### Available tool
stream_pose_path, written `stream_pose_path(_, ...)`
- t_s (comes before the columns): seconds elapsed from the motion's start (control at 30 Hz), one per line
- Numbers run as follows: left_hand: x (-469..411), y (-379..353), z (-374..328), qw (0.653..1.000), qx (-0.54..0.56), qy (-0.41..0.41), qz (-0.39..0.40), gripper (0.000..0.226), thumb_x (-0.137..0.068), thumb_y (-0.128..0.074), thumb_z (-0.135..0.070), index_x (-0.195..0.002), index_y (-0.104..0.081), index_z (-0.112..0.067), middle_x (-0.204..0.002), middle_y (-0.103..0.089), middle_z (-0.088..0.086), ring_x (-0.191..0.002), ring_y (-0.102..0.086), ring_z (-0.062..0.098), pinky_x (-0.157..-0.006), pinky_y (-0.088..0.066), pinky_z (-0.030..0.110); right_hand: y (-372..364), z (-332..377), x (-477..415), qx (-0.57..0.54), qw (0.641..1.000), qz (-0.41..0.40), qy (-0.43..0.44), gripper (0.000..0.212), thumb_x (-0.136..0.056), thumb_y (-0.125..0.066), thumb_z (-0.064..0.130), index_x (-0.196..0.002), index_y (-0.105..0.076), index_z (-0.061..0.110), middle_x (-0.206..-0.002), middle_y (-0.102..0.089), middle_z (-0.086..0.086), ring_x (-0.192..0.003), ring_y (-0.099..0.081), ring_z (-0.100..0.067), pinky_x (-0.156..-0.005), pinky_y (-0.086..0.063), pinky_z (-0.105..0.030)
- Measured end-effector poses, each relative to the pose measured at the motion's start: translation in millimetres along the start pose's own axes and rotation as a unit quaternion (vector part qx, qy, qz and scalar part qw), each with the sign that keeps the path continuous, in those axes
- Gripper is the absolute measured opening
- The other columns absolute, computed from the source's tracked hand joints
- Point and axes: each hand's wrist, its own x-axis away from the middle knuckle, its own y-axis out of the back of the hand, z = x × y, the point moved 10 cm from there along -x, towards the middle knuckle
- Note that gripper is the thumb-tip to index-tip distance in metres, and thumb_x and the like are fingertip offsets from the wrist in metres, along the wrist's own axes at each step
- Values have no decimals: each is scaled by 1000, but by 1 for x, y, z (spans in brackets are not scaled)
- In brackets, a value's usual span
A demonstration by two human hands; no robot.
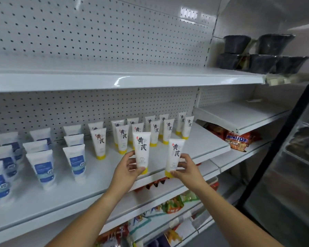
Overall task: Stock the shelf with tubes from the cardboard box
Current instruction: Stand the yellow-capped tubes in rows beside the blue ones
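Observation:
My left hand (128, 169) grips a white tube with a yellow cap (141, 149), cap down, at the front of the white shelf (96, 186). Just to its right my right hand (185, 169) holds a second tube of the same kind (175, 154), also cap down. Both tubes are upright at the shelf's front edge; whether their caps touch the shelf I cannot tell. Behind them stand several matching yellow-capped tubes (122, 139) in rows. The cardboard box is out of view.
Several white tubes with blue labels (43, 168) stand on the left part of the same shelf. Black bowls (253, 52) are stacked on the upper shelf at right. Snack packets (236, 139) fill the lower shelves. A dark-framed glass cabinet (292, 157) stands at right.

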Motion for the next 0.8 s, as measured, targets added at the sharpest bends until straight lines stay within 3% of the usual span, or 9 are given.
stream_pose_path(0.23, -22, 29, 8, 998, -13, 8, -61, 60, -81, -72, 5, -120, -48, -32, -105, -66, 1, -89, -67, 12, -68, -53, 14, -37, 10, -56, -1, 998, 55, 24, 56, -83, -74, 8, -124, -43, 31, -111, -68, 1, -91, -71, -10, -70, -56, -22)
stream_pose_path(0.5, -23, 68, 20, 985, -60, 17, -159, 60, -78, -74, 7, -125, -50, -23, -107, -68, 4, -89, -67, 7, -73, -53, 16, -95, 18, -111, 6, 989, 133, 64, 61, -78, -75, 4, -121, -44, 34, -109, -68, -4, -94, -70, -16, -79, -56, -28)
stream_pose_path(0.63, -18, 82, 25, 976, -60, 34, -207, 58, -80, -71, 10, -123, -48, -21, -103, -66, 0, -83, -67, -1, -69, -53, 14, -125, 30, -126, 6, 979, 179, 93, 57, -80, -72, -1, -110, -44, 38, -103, -66, 0, -92, -68, -14, -71, -54, -23)
stream_pose_path(0.73, -14, 89, 31, 969, -73, 42, -234, 62, -79, -73, 8, -128, -46, -17, -105, -66, 1, -88, -67, 5, -70, -53, 15, -140, 32, -133, 8, 976, 194, 103, 55, -78, -73, 0, -108, -47, 38, -102, -68, 1, -93, -68, -14, -76, -57, -28)
stream_pose_path(0.8, -9, 91, 32, 965, -78, 43, -249, 62, -79, -73, 9, -128, -46, -18, -106, -66, 2, -92, -66, 9, -70, -53, 15, -148, 31, -136, 10, 973, 205, 109, 53, -78, -73, 1, -109, -47, 36, -101, -69, 1, -93, -68, -12, -75, -55, -23)
